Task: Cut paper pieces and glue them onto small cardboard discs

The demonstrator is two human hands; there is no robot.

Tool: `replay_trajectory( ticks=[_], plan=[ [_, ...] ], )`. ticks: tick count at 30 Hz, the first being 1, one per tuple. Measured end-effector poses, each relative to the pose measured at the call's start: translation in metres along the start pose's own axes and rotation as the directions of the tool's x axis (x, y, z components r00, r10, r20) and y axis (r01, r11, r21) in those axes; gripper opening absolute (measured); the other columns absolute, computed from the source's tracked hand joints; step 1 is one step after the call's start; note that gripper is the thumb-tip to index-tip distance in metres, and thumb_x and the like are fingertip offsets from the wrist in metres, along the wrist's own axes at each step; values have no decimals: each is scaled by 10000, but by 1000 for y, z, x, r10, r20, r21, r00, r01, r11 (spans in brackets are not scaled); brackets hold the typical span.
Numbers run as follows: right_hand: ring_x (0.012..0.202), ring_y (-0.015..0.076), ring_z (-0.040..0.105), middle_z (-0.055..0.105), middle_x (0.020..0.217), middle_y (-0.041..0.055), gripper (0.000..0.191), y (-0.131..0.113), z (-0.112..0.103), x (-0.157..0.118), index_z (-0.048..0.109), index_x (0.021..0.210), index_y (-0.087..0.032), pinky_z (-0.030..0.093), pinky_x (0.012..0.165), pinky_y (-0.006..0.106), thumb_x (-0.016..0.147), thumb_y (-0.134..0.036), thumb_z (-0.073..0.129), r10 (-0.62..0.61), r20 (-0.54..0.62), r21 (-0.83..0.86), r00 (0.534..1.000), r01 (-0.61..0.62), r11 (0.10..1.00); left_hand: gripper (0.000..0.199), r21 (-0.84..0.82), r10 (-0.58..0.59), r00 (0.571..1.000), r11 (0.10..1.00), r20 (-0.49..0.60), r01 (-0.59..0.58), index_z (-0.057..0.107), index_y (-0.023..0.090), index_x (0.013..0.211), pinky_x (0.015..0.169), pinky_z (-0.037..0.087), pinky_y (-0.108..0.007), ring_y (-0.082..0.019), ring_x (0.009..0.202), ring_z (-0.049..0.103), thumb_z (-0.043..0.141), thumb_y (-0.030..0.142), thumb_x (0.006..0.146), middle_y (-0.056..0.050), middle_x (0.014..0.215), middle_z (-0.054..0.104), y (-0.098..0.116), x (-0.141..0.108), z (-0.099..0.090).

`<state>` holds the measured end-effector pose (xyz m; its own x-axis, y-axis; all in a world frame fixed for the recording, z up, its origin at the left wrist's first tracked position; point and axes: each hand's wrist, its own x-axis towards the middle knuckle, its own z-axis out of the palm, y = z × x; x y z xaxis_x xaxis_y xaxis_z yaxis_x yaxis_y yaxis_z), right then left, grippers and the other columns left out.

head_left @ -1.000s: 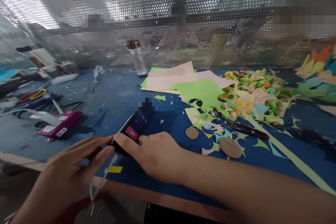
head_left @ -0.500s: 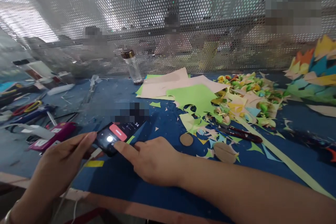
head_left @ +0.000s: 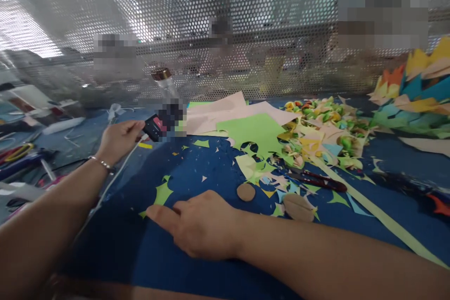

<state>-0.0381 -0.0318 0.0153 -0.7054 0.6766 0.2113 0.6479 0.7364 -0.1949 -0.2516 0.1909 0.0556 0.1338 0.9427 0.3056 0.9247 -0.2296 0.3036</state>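
Note:
My left hand [head_left: 121,138] holds a smartphone [head_left: 153,129] by its near edge, thumb on top, reaching forward over the table. Part of the lit screen is blurred out, and a white cable [head_left: 120,167] runs from the phone's near end toward me. Lower down, my right hand [head_left: 204,225] is low over the blue surface with its index finger stretched out and the other fingers curled under. Nothing shows in that hand. Its fingertip is beside a green paper scrap [head_left: 162,192]; whether they touch I cannot tell.
Pink sheets [head_left: 211,115] and a cut green sheet [head_left: 251,132] lie ahead, beside a heap of paper cut-outs [head_left: 326,124]. Dark red-handled scissors [head_left: 325,182] and cardboard discs [head_left: 245,191] lie to the right. A bottle [head_left: 162,75] stands before the perforated metal screen [head_left: 263,14].
My left hand has carried the phone forward, away from my right hand. My right index finger is off the screen and now beside the green scrap. The view has shifted slightly right.

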Motion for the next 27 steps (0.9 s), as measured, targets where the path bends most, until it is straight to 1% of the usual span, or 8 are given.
replay_trajectory(
  ticks=[6,12,15,19,22,23,25,27],
  plan=[
    [678,220,682,706,919,42,497,4,0,2,361,1463,-212,447,446,310,973,-274,413,17,10,58,1000,-17,998,442,7,12,1000,1000,-16,-12,696,119,1200,709,422,-247,-217,889,664,463,409,961,-22,860,752,8,43,23],
    [678,210,688,709,916,26,475,5,-2,2,370,1433,-229,460,459,299,965,-280,426,34,7,84,999,-35,996,436,-20,6,1000,1000,28,-5,678,122,1241,707,415,-223,-190,863,642,478,406,978,9,786,706,14,61,27],
    [705,220,700,713,940,27,473,4,-4,2,386,1432,-223,464,458,317,965,-278,433,36,34,89,999,-39,995,422,-31,-10,1000,999,9,10,656,142,1282,740,449,-238,-193,867,650,467,377,988,-4,813,714,19,55,23],
    [731,227,711,717,958,24,463,3,-7,1,387,1442,-213,471,463,329,983,-259,418,35,31,50,999,-36,998,476,-42,-47,974,998,-223,38,541,100,1391,945,453,-317,-217,1041,633,408,331,997,-107,1208,692,42,32,12],
    [763,229,720,722,972,36,396,0,-11,-3,453,1387,-183,486,488,339,995,-220,414,9,-8,-11,1000,-9,1000,435,-114,72,944,987,-323,-114,577,100,1318,946,463,-284,-187,1042,638,411,334,991,-113,1251,676,77,6,5],
    [783,232,722,723,972,44,356,-2,-13,-4,496,1342,-168,494,506,345,1000,-198,404,-8,-18,-35,1000,7,999,413,-143,147,946,970,-289,-194,617,99,1258,924,474,-297,-194,1012,651,410,330,986,-119,1200,701,92,-5,4],
    [817,239,724,725,957,62,300,-7,-19,-7,571,1237,-144,502,539,352,1006,-154,380,-47,-19,-85,999,45,995,391,-133,296,954,945,-42,-299,672,90,1168,868,489,-344,-234,958,663,447,333,960,-141,1089,736,122,-26,7],
    [831,244,722,729,935,81,276,-13,-29,-11,613,1157,-129,494,550,345,1002,-124,384,-70,-10,-130,998,68,989,272,-175,422,895,901,143,-397,732,149,1019,823,497,-300,-204,876,674,568,326,893,-75,997,768,150,-48,15]
  ],
)
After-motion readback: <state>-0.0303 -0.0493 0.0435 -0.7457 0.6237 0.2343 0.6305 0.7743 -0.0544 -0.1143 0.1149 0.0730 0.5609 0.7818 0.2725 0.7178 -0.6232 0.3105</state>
